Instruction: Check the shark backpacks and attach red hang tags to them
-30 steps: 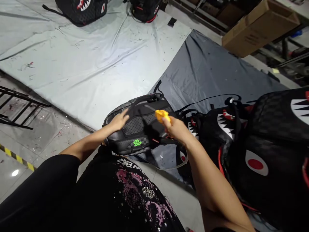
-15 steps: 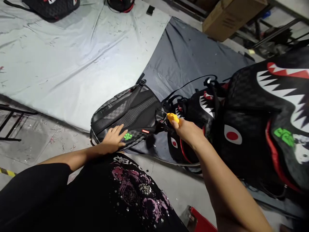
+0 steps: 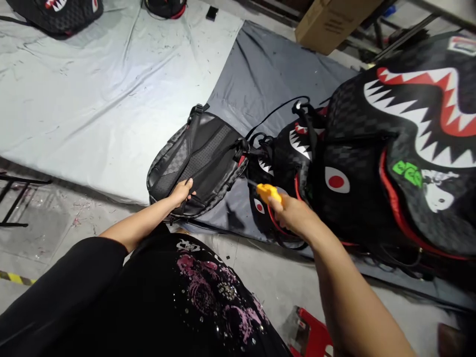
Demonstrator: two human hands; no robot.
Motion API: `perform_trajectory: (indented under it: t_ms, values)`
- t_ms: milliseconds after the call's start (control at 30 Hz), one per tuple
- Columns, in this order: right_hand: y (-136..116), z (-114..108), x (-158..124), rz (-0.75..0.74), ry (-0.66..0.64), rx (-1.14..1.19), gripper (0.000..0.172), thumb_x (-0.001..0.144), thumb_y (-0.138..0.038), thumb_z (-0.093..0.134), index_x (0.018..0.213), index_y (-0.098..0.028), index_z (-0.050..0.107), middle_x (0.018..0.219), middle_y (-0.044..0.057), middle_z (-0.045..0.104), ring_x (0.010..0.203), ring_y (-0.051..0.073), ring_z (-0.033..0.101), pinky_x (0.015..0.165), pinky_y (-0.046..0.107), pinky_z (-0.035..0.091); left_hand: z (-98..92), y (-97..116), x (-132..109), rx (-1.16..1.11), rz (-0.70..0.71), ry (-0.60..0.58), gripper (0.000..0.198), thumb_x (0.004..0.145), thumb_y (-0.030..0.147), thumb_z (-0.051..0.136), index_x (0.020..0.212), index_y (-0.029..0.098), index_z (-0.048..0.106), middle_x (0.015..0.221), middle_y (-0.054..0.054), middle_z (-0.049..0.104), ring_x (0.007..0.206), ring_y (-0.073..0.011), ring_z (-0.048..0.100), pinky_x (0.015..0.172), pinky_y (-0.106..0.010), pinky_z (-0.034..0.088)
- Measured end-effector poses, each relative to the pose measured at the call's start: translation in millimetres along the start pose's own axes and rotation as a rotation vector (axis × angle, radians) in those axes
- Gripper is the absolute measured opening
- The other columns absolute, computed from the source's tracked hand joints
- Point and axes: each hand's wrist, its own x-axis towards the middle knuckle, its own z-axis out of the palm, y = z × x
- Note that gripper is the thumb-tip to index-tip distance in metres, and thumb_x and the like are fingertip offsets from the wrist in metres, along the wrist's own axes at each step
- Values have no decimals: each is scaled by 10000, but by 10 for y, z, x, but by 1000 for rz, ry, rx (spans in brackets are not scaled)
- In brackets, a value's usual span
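Observation:
A black checkered backpack (image 3: 211,144) lies back panel up on the table, close to my body. My left hand (image 3: 182,192) is closed around one of its shoulder straps near the lower edge of the panel. To the right of the bag, my right hand (image 3: 288,210) grips a yellow-handled tool (image 3: 268,192). A thin dark shaft points from the tool toward the backpack, apart from it; its exact kind is unclear. Just beyond that hand stands a small black backpack with shark teeth (image 3: 299,141), partly hidden by it.
A large shark-face backpack (image 3: 360,148) fills the right side. A pale cloth (image 3: 92,99) and a grey cloth (image 3: 267,74) cover the table. At the back are more bags (image 3: 59,20), a dark flat object (image 3: 211,13) and a cardboard box (image 3: 330,25). A red stool (image 3: 314,332) stands below.
My left hand has gone from lying spread on the backpack to closing on its strap. The backpack has turned, and its green patch is out of sight. My right hand still holds the tool.

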Motion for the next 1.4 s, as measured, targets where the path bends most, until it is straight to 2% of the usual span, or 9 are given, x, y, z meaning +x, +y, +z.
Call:
perform_trajectory:
  t_ms: [167, 300, 433, 633, 700, 800, 933, 1100, 1400]
  values:
    - [-11, 27, -24, -116, -86, 69, 427, 987, -498, 349, 1094, -168, 599, 741, 50, 682, 538, 147, 595, 536, 244, 399, 330, -4, -91, 83, -54, -73, 384, 998, 416, 347, 1036, 159, 630, 734, -96, 680, 496, -158, 533, 524, -278, 416]
    - [60, 65, 37, 27, 253, -155, 438, 996, -464, 335, 1181, -149, 577, 953, 146, 711, 776, 221, 666, 610, 273, 396, 537, -33, -267, 408, 245, 46, 441, 862, 403, 641, 1289, 297, 601, 1122, -104, 611, 1055, -291, 597, 881, -380, 467]
    - [139, 253, 7, 34, 137, -191, 467, 1000, -502, 309, 1185, -174, 585, 1038, 157, 714, 897, 263, 681, 628, 287, 393, 602, -40, -297, 696, 410, 106, 548, 927, 407, 523, 1461, 310, 450, 1233, -133, 521, 1189, -334, 534, 999, -474, 427]
    - [-96, 1248, -402, -39, -51, -174, 377, 1017, -459, 343, 1192, -206, 561, 972, 105, 746, 857, 255, 711, 623, 284, 389, 192, 142, -400, 387, 714, -129, 601, 926, 516, 499, 1463, 257, 422, 1396, -101, 525, 1348, -259, 441, 1163, -441, 310]
    - [-221, 1589, -513, -9, -16, -204, 352, 1026, -437, 333, 1160, -198, 554, 917, 94, 749, 823, 252, 720, 601, 282, 382, -117, 230, -440, 290, 758, 6, 565, 884, 546, 571, 1367, 258, 513, 1439, -87, 500, 1389, -254, 395, 1175, -431, 302]
    - [-347, 1932, -576, 76, 73, -244, 333, 1034, -426, 322, 1119, -184, 533, 861, 88, 741, 768, 244, 725, 572, 278, 377, -628, 312, -395, 0, 375, 298, 355, 905, 491, 574, 1093, 192, 612, 1190, -113, 637, 1182, -242, 579, 1014, -392, 481]
    - [-434, 2211, -535, 123, 140, -266, 317, 1037, -416, 317, 1094, -172, 512, 854, 94, 720, 737, 230, 720, 534, 269, 357, -1005, 357, -206, -455, -262, 140, 224, 999, 311, 418, 914, 154, 554, 822, -90, 657, 755, -171, 679, 725, -290, 568]
    - [-518, 2400, -352, 74, 167, -242, 235, 1026, -337, 374, 1105, -153, 498, 922, 111, 714, 757, 203, 710, 553, 267, 353, -902, 390, -10, -570, -348, -38, 229, 976, 328, 466, 925, 126, 562, 707, -82, 653, 687, -212, 694, 712, -349, 596]
    - [-748, 2152, 5, -174, 159, -202, 240, 1014, -361, 419, 1161, -192, 505, 971, 94, 725, 841, 208, 696, 637, 260, 373, -897, 216, 91, -759, -347, -395, 460, 981, 472, 392, 1113, 91, 614, 924, -160, 741, 896, -287, 728, 886, -472, 557]
